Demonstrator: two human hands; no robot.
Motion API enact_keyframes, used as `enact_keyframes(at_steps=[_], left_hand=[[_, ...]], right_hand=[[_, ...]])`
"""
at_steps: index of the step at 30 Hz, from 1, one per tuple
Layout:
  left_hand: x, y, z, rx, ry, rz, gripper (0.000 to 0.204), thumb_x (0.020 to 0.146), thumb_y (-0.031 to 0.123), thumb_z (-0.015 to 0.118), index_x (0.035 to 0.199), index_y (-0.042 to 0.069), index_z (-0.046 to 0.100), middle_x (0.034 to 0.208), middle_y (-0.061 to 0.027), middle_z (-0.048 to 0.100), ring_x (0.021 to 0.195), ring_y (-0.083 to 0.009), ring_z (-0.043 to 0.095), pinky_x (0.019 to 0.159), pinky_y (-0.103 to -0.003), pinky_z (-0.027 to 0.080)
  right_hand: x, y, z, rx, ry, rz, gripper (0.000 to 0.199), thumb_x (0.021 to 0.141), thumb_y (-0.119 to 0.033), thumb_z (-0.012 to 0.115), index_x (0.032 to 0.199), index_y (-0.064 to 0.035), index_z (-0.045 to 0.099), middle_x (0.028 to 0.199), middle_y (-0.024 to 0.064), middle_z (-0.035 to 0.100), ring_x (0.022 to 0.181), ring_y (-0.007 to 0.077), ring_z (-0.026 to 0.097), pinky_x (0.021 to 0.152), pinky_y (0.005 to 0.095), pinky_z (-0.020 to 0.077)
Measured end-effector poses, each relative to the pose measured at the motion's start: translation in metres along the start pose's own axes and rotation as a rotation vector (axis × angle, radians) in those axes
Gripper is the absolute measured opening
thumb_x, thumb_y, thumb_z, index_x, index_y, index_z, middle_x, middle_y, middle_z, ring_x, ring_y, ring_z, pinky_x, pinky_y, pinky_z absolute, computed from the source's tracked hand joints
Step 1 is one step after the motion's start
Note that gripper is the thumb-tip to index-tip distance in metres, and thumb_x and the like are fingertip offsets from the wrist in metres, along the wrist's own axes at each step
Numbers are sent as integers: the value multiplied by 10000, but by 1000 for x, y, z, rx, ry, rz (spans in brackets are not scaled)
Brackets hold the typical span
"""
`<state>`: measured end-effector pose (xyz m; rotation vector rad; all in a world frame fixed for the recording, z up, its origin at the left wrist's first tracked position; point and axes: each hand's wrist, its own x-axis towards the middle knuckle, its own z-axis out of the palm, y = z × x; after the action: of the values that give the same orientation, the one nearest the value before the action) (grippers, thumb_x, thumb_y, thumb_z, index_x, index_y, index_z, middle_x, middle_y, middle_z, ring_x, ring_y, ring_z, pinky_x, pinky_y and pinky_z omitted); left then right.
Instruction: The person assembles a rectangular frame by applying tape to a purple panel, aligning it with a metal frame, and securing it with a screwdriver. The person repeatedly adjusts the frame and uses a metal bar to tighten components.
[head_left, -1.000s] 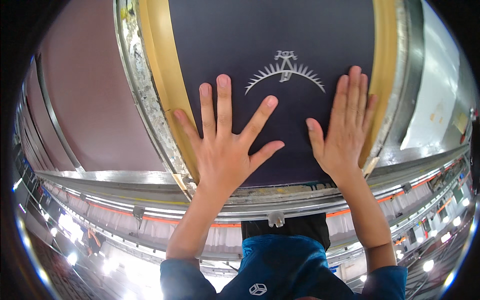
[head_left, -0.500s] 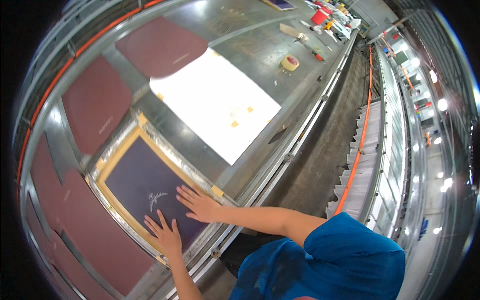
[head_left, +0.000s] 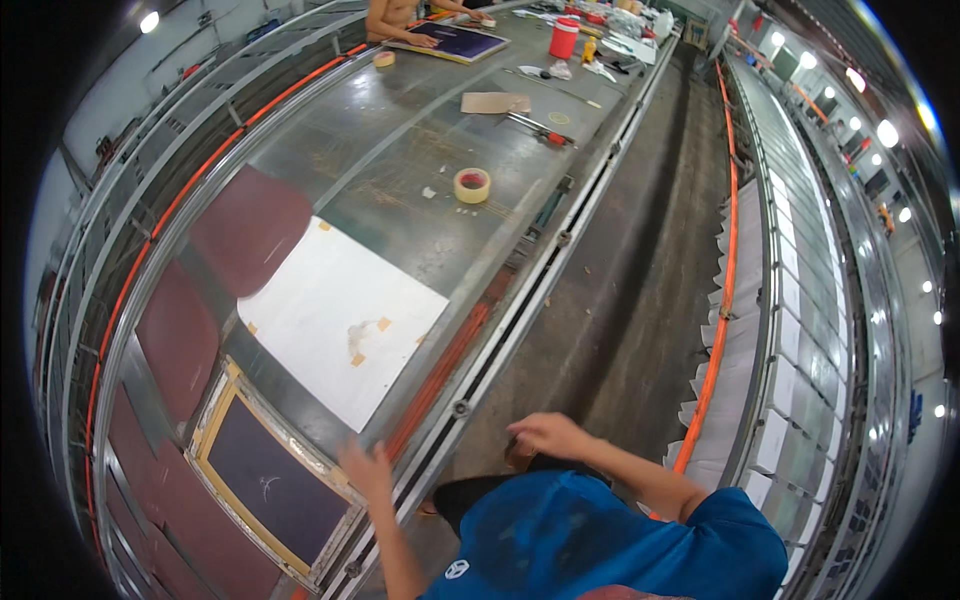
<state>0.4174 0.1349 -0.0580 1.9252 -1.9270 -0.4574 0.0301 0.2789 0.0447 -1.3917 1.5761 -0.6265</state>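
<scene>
A printing screen point(head_left: 226, 436) with a yellow-taped frame and dark purple mesh lies at the lower left of the long metal table. Its mesh bears a small pale curved mark. My left hand point(head_left: 368, 474), a little blurred, hovers by the frame's right side with its fingers apart and nothing in it. In front of my body, past the table edge, my right hand point(head_left: 552, 436) hangs in the air with loosely bent fingers and holds nothing I can see. A white sheet point(head_left: 330, 300) with bits of tape lies beyond the screen.
Maroon cut panels point(head_left: 250, 225) lie along the table's left side. Farther up are a tape roll point(head_left: 472, 186), a red-handled tool point(head_left: 540, 128) and a red jug point(head_left: 564, 38). At the far end a co-worker's hand point(head_left: 424, 40) rests on another screen point(head_left: 455, 42). A metal rail point(head_left: 462, 408) edges the table.
Both my hands have lifted off the screen's mesh and moved right, the right hand beyond the table edge. The view has shifted, bringing the far end of the table and a co-worker into sight.
</scene>
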Motion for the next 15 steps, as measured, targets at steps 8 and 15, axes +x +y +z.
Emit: enact_keyframes(at_steps=[8, 15], left_hand=[[29, 337, 77, -219, -407, 584, 673, 897, 374, 712, 1474, 122, 473, 1602, -269, 272, 1472, -452, 284, 1165, -628, 245], [45, 406, 132, -244, -671, 690, 634, 881, 285, 744, 1438, 113, 494, 1577, -278, 303, 1427, -458, 358, 1166, -480, 348]], right_hand=[[-17, 64, -185, 153, 520, -24, 269, 971, -112, 638, 1223, -30, 688, 1065, 136, 731, 956, 211, 701, 849, 323, 539], [57, 87, -233, 262, 351, -37, 294, 979, -118, 639, 1259, -38, 674, 1133, 124, 721, 1024, 201, 696, 905, 317, 534]])
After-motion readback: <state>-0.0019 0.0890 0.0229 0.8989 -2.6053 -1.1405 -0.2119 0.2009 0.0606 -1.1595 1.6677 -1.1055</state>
